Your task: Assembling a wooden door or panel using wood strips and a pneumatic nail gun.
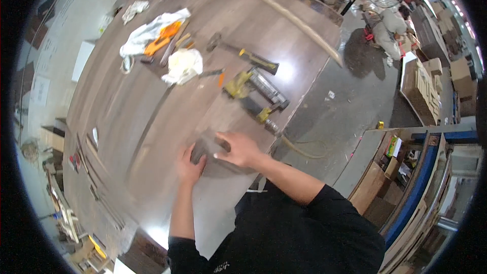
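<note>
Over the near part of a brown wood-grain tabletop, my two hands are close together around a small grey, block-like piece, blurred by motion. My left hand curls its thumb and fingers about its left side. From the right, my right hand closes on the other side, with thumb and fingers bent in a C shape. What exactly the piece is cannot be made out. Beyond my right hand lies a yellow-and-black nail gun, with an air hose at its end.
Farther up lie a hammer, a crumpled white cloth, another cloth with an orange tool, and a long wooden strip. Shelving with a blue beam stands at right. A person crouches beyond the table's edge.
</note>
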The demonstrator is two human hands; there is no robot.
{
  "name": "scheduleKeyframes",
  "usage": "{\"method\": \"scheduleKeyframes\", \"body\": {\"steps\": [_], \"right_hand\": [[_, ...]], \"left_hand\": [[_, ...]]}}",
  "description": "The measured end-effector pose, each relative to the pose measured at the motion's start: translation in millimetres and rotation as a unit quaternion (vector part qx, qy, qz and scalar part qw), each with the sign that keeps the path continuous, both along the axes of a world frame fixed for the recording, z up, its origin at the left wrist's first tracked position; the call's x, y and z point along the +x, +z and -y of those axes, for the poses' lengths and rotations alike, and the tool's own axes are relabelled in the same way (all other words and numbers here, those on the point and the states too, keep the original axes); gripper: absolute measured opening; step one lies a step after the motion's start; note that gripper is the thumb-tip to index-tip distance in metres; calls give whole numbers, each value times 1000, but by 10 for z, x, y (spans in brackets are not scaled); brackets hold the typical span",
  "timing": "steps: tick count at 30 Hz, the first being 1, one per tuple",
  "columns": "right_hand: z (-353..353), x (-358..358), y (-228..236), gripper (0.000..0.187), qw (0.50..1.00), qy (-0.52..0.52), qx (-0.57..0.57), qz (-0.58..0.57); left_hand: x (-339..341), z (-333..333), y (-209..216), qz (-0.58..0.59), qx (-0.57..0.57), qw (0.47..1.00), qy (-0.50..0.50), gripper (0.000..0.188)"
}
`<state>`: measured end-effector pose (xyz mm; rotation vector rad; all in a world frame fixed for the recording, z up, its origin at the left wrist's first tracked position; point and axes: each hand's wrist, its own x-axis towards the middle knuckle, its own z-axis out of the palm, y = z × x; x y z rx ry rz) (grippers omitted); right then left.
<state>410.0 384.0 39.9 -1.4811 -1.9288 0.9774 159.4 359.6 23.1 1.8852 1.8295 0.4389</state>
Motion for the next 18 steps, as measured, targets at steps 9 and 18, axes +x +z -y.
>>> {"method": "scheduleKeyframes", "body": {"steps": [9, 18], "right_hand": [[-1901, 3294, 113, 60, 866, -358, 109, 331], [-1702, 3374, 263, 39, 949, -160, -82, 257]], "left_hand": [[144, 467, 250, 47, 144, 974, 171, 47], [405, 752, 488, 61, 176, 963, 196, 46]]}}
